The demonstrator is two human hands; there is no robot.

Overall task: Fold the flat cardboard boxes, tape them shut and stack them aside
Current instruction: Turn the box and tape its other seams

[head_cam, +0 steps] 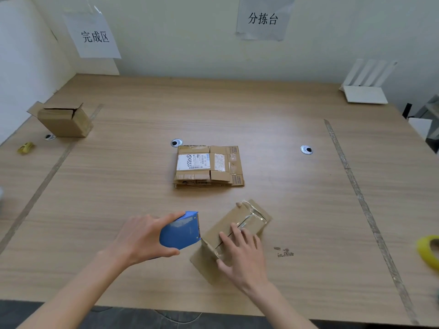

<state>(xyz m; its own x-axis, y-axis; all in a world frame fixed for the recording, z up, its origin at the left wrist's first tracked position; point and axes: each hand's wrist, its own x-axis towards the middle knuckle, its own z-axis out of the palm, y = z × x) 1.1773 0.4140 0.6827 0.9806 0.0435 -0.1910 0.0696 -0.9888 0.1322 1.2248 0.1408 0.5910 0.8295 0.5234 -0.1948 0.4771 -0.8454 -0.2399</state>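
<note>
A: Where does the small brown cardboard box [234,236] lie just now?

B: Lower centre of the frame, on the pale wood-grain desk [285,119]; its long axis runs on a slant, from the lower left near the wrists up toward the upper right; a strip of clear tape shines along the top seam and over the far end.

A: And the hands?

B: The right hand [242,255] rests on the near end of the box, fingers fairly straight on the top beside the seam, thumb down its near side; it presses rather than grips, as far as I can tell; the left hand [142,236] is curled round the blue plastic tape dispenser [181,230], whose toothed edge sits just beside the box's left edge, near its lower end.

A: So which relation matters for the next move?

B: The dispenser stands to the left of the box at the near end of the seam, while the seam runs away up and right; I judge the tape is about to be cut or smoothed down there; the right hand is the nearer one for steadying.

A: What remains?

B: A stack of flat cardboard boxes [209,166] waits at mid-frame, well apart; one folded brown box with open flaps [64,122] stands at the far left, under a paper sign.
</note>
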